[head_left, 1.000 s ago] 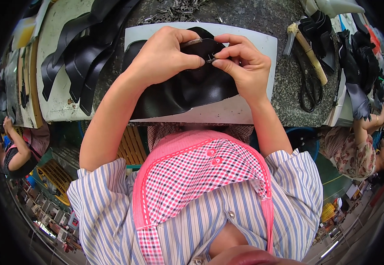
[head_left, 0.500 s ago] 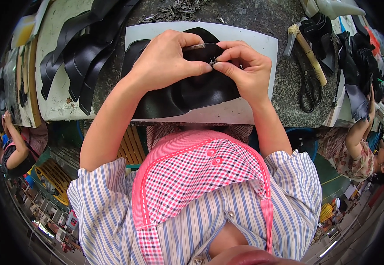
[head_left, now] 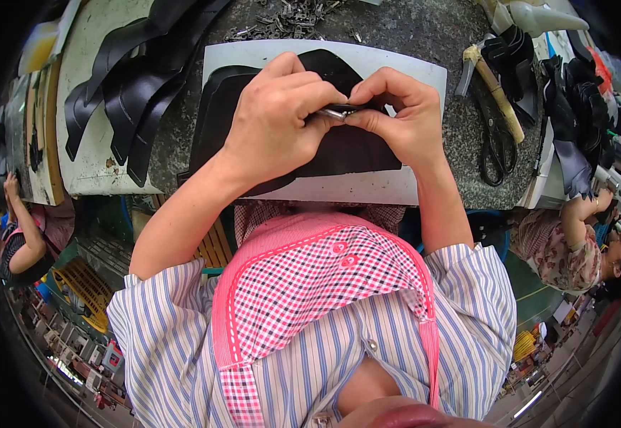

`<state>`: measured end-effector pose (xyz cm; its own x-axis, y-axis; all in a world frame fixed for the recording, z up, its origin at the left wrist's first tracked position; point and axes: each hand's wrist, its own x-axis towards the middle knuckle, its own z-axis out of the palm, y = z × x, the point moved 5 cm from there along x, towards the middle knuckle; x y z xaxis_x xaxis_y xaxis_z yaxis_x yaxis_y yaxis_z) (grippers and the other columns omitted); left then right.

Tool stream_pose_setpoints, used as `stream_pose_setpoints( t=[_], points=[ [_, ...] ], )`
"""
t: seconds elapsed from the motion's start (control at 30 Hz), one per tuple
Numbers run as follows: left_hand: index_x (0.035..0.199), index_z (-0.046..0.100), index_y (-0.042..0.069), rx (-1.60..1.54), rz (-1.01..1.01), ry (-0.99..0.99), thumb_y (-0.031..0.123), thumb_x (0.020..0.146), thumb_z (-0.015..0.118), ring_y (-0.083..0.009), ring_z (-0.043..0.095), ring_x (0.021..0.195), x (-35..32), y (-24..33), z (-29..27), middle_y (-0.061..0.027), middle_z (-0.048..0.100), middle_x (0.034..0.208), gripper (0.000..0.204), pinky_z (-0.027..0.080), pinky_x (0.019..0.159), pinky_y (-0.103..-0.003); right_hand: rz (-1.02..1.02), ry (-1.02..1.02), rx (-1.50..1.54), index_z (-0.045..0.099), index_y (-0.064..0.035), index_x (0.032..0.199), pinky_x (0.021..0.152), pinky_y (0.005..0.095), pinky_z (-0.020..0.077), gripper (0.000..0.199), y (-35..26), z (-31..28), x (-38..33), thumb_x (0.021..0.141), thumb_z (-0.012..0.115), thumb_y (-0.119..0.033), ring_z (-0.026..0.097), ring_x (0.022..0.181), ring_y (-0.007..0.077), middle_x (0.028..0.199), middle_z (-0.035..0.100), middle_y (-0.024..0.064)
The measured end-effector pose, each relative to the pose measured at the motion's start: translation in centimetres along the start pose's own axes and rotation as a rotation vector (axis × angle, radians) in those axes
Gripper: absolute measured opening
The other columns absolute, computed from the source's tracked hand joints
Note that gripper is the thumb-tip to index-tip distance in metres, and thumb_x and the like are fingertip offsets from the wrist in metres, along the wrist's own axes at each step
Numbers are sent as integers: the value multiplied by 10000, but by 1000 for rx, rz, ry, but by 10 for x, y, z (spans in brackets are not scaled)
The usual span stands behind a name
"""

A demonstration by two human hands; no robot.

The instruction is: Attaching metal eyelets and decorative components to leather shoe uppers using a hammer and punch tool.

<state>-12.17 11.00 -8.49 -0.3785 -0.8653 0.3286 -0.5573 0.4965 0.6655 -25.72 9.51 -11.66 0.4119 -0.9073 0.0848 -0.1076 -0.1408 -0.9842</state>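
A black leather piece (head_left: 339,153) lies on a white board (head_left: 367,189) on the stone bench in front of me. My left hand (head_left: 278,125) and my right hand (head_left: 400,118) meet above it, fingertips pinched together on a small shiny metal part (head_left: 335,112) at the leather's upper edge. Both hands press down on the leather. Most of the metal part is hidden by my fingers.
Several cut black leather strips (head_left: 128,85) lie on a pale board at the left. A wooden-handled hammer (head_left: 495,89) and black scissors (head_left: 497,146) rest at the right, beside a heap of black pieces (head_left: 574,100). Metal scraps (head_left: 289,18) lie behind. Other people sit at both sides.
My hands have closed in tighter on the small metal part and the leather piece has shifted slightly under them; otherwise the bench looks the same.
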Motion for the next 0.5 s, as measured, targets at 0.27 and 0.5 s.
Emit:
stream_pose_setpoints(
  t=[0.27,0.5],
  points=[
    [717,608,72,3,40,239,-37,512,630,-186,449,570,-13,5,-1,-10,572,621,234,394,519,-269,-61,77,5,568,19,657,584,202,463,125,-3,2,0,608,658,91,555,642,86,666,590,49],
    [667,567,53,32,225,388,-68,451,576,-183,435,539,-19,16,-5,-25,579,637,248,368,456,-250,-80,181,232,565,22,635,581,210,461,145,-11,5,-10,571,658,114,565,643,109,692,601,80]
  ],
)
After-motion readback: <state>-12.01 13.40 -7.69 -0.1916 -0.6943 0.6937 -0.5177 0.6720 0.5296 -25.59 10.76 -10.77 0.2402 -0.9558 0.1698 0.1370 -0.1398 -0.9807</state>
